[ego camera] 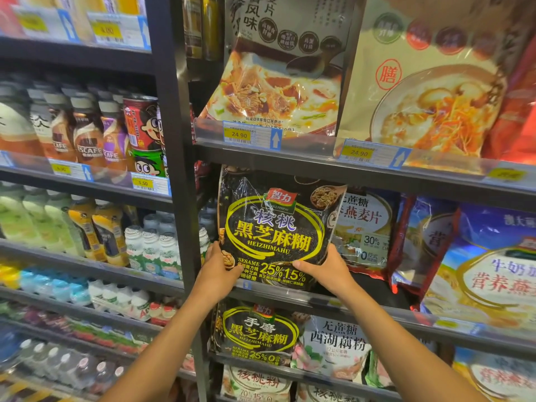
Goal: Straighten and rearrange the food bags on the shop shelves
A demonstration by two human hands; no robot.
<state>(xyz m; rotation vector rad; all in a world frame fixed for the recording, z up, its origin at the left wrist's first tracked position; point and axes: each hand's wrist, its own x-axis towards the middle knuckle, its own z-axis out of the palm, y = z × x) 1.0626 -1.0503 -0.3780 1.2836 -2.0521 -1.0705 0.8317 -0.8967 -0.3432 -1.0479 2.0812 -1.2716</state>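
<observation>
A black sesame-paste bag (275, 227) with yellow lettering stands upright at the left end of the middle shelf (362, 307). My left hand (216, 268) grips its lower left corner. My right hand (327, 266) grips its lower right corner. Both thumbs lie across the front of the bag. To its right leans a white oat bag (362, 227), partly hidden behind the black one. Further right sit a tilted red-edged bag (420, 245) and a blue-and-white oat bag (490, 268).
Two large porridge bags (278, 82) (429, 91) stand on the shelf above, behind price tags (240, 134). A second black sesame bag (255, 332) and a white lotus-powder bag (336, 343) fill the shelf below. Bottled drinks (87, 134) line the left bay beyond a dark upright post (177, 169).
</observation>
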